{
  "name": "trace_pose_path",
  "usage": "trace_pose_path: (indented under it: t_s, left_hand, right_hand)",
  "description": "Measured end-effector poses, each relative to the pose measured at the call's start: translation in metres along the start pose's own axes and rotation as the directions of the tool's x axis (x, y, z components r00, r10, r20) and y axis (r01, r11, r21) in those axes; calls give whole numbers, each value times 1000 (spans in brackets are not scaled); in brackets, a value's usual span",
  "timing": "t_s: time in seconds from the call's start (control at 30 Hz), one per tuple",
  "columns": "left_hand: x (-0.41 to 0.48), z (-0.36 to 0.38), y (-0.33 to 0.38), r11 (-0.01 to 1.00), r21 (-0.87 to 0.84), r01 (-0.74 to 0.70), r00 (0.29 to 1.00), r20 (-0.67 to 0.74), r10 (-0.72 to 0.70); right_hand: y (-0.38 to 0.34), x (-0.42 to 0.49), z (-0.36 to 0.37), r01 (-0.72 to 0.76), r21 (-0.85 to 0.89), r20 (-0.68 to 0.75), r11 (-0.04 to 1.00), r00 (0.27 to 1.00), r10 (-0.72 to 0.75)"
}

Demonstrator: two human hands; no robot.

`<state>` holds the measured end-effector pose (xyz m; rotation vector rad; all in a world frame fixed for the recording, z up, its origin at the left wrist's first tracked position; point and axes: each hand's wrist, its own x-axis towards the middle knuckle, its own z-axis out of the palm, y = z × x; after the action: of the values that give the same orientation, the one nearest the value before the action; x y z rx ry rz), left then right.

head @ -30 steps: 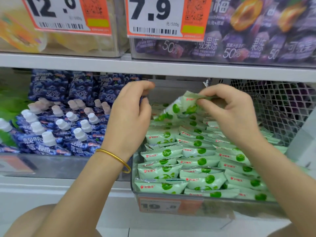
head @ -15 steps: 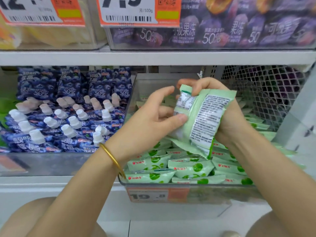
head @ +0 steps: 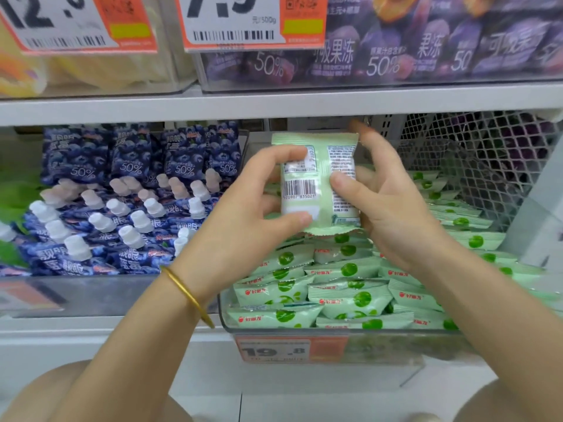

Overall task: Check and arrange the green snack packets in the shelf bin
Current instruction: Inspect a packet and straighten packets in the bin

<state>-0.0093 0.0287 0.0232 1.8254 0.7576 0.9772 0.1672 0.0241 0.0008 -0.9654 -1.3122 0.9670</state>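
Holding a pale green, flat plastic snack packet [head: 320,166] upright above the clear plastic shelf bin [head: 335,332], both hands reached forward on bare forearms. The left hand [head: 243,214] pinched the packet's left edge, fingertips curled onto its white barcode label. The right hand [head: 393,208] gripped the right edge, thumb pressed on the printed text. The packet's back faced the camera; the barcode digits ended in 835021, and the fine print was too small to read. More green packets [head: 350,300] with red logos lay in rows inside the bin. An orange-and-white price tag [head: 274,350] on the bin's front read 19.8. Left of the bin lay blue spouted pouches [head: 122,208] marked 50%. Above the bin, another tag [head: 231,22] read 7.9.
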Motion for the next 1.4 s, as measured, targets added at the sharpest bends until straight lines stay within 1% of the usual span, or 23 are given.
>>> trace_pose_path:
  t_s: [0.07, 0.17, 0.4, 0.63, 0.7, 0.77, 0.8, 0.83, 0.9, 0.93, 0.97, 1.0, 1.1, 1.2, 1.27, 1.3, 1.37, 1.4]
  left_hand:
    - [-3, -3, 2, 1000, -10, 11, 999, 46, -10]
    - [-6, -6, 3, 1000, -20, 15, 999, 47, -14]
    - [-10, -10, 1, 1000, -19, 11, 997, 77, -9]
    - [-8, -10, 0, 1000, 31, 3, 996, 85, -6]
    - [-7, -8, -2, 998, 66, -2, 998, 63, -3]
    - [-7, -4, -6, 985, 173, -14, 1000, -8, 15]
    - [-7, -2, -9, 960, 279, -29, 997, -56, 47]
    - [-8, 0, -12, 913, 404, -50, 990, -101, 99]
    - [-9, 3, -14, 784, 615, -87, 959, -160, 232]
    - [-9, 3, -14, 735, 672, -90, 946, -173, 274]
    - [-9, 3, -14, 710, 698, -87, 941, -175, 288]
    - [-9, 3, -14, 709, 701, -81, 945, -171, 277]
    - [-8, 4, -10, 774, 630, -58, 966, -160, 202]
    - [-9, 6, -5, 839, 541, -54, 981, -128, 146]
    - [-8, 7, -3, 868, 495, -22, 988, -124, 96]
    - [-7, 6, -3, 862, 507, -8, 987, -133, 87]
    - [-4, 3, -4, 846, 533, -15, 984, -142, 107]
    - [-3, 1, -3, 851, 524, -32, 983, -138, 122]
  right_hand:
    - [0, -2, 1, 68, -29, 2, 997, 998, -68]
    - [-4, -7, 4, 133, -66, 38, 989, 991, -131]
    - [-6, -11, 2, 122, -46, 148, 992, 982, -114]
    - [-6, -11, 3, 86, -25, 141, 996, 987, -82]
    - [-6, -11, 5, 83, -21, 127, 996, 989, -80]
    - [-5, -13, 8, 76, -14, 100, 997, 992, -74]
    - [-4, -13, 8, 74, -11, 84, 997, 994, -73]
    - [-4, -13, 9, 70, -6, 70, 998, 995, -70]
    - [-3, -13, 8, 50, 24, 49, 998, 997, -51]
    - [-2, -12, 8, 32, 55, 44, 998, 998, -34]
    - [-2, -11, 8, 14, 89, 41, 996, 999, -18]
    - [-2, -10, 7, -3, 119, 37, 993, 999, -2]
    - [-4, -10, 8, -45, 189, 66, 981, 997, 33]
    - [-7, -13, 8, -35, 243, 128, 969, 992, 4]
    - [-8, -14, 10, -10, 167, 152, 986, 988, -15]
    - [-8, -15, 11, 12, 122, 158, 992, 987, -31]
    - [-5, -15, 13, 45, 54, 135, 998, 989, -52]
    - [-4, -15, 13, 77, -15, 100, 997, 992, -75]
